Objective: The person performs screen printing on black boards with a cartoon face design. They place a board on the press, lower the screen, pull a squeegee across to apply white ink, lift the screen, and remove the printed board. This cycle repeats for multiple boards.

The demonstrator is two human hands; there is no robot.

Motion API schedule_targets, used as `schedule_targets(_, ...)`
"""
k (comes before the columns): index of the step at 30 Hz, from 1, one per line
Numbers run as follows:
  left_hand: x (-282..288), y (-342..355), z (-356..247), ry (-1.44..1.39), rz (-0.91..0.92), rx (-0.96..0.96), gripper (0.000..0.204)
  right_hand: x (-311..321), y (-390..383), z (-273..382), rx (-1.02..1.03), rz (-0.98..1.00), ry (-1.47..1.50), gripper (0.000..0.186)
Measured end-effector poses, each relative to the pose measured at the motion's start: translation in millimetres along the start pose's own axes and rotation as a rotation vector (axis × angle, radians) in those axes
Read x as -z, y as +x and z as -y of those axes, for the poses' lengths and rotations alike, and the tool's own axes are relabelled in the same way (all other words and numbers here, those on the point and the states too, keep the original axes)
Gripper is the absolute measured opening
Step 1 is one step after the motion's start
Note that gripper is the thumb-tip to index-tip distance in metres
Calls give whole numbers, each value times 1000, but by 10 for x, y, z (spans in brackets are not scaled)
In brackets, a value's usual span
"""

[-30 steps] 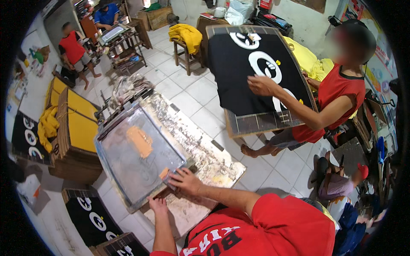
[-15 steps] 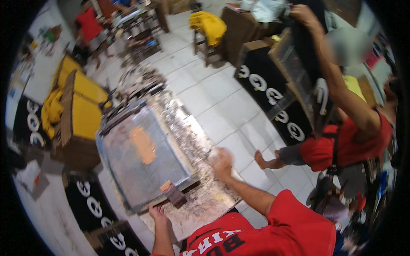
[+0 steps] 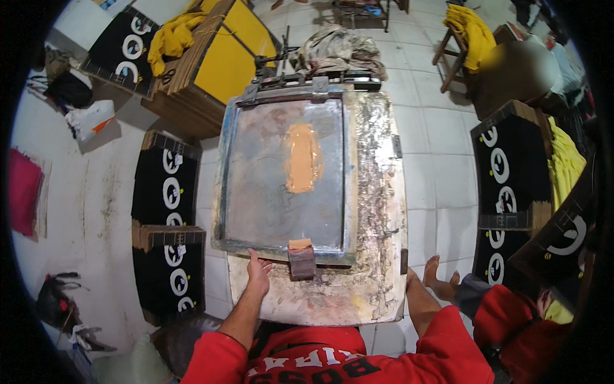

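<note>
A screen printing frame (image 3: 348, 192) with grey mesh lies on a stained printing board (image 3: 374, 256). A patch of orange ink (image 3: 302, 157) is spread on the mesh. Across the frame's near edge rests a small dark block, apparently a squeegee (image 3: 302, 264), with orange ink on its far end. My left hand (image 3: 257, 272) grips the frame's near edge, left of the squeegee, its thumb up and its fingers partly hidden at the rim. My right hand (image 3: 412, 280) is down at the board's right edge; its fingers cannot be made out.
Metal hinge clamps (image 3: 320, 88) hold the frame's far side, with crumpled rags (image 3: 336, 51) behind. Stacks of black printed panels (image 3: 167, 192) stand left, more panels (image 3: 502, 173) right. Yellow panels (image 3: 233, 54) lean far left. A person in red (image 3: 505, 313) is close on my right.
My view has turned and straightened over the board. My right hand, blurred above the board's right side before, is now lower at its edge. My left hand stays at the frame's near edge.
</note>
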State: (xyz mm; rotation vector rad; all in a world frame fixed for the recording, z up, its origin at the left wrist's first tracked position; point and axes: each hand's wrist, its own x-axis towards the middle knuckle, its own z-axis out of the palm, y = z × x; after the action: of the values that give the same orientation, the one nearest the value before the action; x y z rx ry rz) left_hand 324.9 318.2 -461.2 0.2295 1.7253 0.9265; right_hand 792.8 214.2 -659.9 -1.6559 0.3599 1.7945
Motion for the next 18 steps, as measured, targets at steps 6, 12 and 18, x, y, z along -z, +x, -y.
schedule_targets(6,-41,-65,-50,26,-17,11,78,-22,142,128,-25,142,276,48)
schedule_targets(12,-52,-70,-48,17,-34,-1,79,187,-23,1136,375,449,352,34)
schedule_targets(18,62,4,18,72,25,-37,79,193,-1059,2782,581,91,479,44)
